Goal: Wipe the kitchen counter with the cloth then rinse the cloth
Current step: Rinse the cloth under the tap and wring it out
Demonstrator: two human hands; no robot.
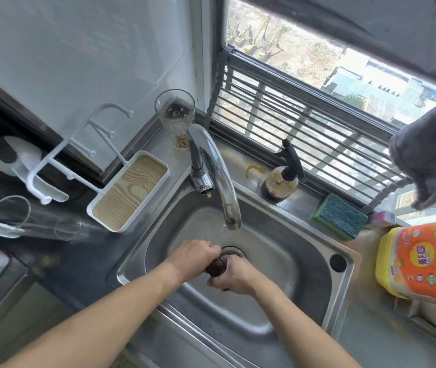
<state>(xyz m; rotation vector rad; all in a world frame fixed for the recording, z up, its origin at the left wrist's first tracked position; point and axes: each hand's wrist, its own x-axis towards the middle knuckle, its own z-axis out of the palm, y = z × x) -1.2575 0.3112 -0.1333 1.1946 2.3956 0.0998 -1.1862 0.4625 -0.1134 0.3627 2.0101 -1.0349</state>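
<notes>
The cloth (217,266) is bunched into a dark roll between both hands over the sink (264,261), its long axis running from the right hand (234,277), nearer, to the left hand (195,254). Both sets of fingers curl tight around it. The tap (216,171) runs just beyond the left fingers.

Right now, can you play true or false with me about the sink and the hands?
1. Both hands, left hand and right hand, grip the dark cloth. True.
2. The tap is dry. False: water runs from its spout.
3. The sponge lies inside the sink. False: it sits on the ledge by the window.
4. A tall glass stands behind the tap. True.
5. The cloth is spread flat. False: it is bunched up between the hands.
</notes>
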